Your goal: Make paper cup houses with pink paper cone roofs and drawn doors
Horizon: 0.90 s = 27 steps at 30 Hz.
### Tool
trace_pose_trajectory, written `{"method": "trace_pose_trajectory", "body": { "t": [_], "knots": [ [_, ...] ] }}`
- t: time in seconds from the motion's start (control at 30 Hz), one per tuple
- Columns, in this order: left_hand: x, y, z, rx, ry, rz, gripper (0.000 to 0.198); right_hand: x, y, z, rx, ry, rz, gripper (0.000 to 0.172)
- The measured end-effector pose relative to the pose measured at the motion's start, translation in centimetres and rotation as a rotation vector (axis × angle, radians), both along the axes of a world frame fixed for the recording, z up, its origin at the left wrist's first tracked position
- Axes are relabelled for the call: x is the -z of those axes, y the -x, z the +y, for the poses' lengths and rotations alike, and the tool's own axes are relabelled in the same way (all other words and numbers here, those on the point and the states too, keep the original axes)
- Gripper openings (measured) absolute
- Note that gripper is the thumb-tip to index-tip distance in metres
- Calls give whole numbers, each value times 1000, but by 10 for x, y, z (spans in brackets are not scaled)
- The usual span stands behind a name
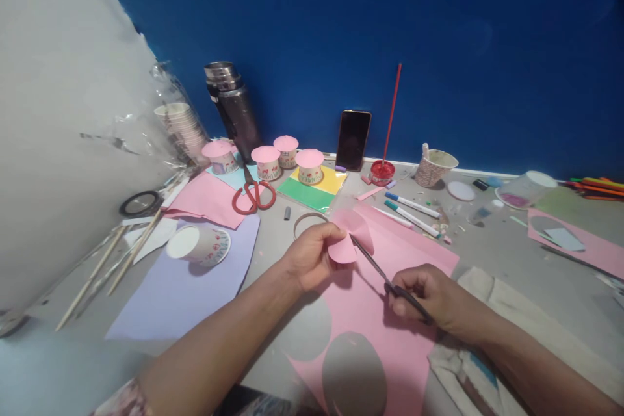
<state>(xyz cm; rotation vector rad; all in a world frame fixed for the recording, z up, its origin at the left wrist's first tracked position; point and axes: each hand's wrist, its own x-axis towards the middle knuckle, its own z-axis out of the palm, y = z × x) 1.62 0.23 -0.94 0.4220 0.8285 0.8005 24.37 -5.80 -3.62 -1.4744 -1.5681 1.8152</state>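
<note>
My left hand (314, 257) pinches a round piece of pink paper (358, 227) between thumb and fingers. In my right hand (422, 296) is a pair of dark-handled scissors (373, 257), its blades reaching to the pink paper circle beside my left thumb. Beneath both hands lies a large pink sheet (394, 344) with round holes cut from it. Left of my forearm a decorated paper cup (197, 246) rests on its side on a lilac sheet (160, 299). Several upturned paper cups (311, 173) with pink discs on top stand farther back.
Red-handled scissors (253, 198) lie beyond my left hand. A steel flask (236, 110), a phone (353, 140) and a red stick in a red base (383, 172) stand along the blue wall. Several markers (412, 205) lie behind the pink sheet. A cloth (492, 305) lies at the right.
</note>
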Motion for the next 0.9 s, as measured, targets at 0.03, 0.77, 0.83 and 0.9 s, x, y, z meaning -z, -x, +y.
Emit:
{"method": "trace_pose_trajectory", "body": {
  "t": [0.03,0.77,0.83,0.9],
  "knots": [
    [-1,0,0,-14,5,6,8,0,-1,0,-8,32,46,43],
    [7,-3,-5,-99,-272,197,31,1,-10,4,-57,-672,-1006,15],
    [8,-5,-7,-70,-276,212,30,0,-9,3,-70,-700,-1009,17],
    [9,-7,-9,-62,-273,222,29,0,-9,4,-58,-666,-985,14]
  ]
}}
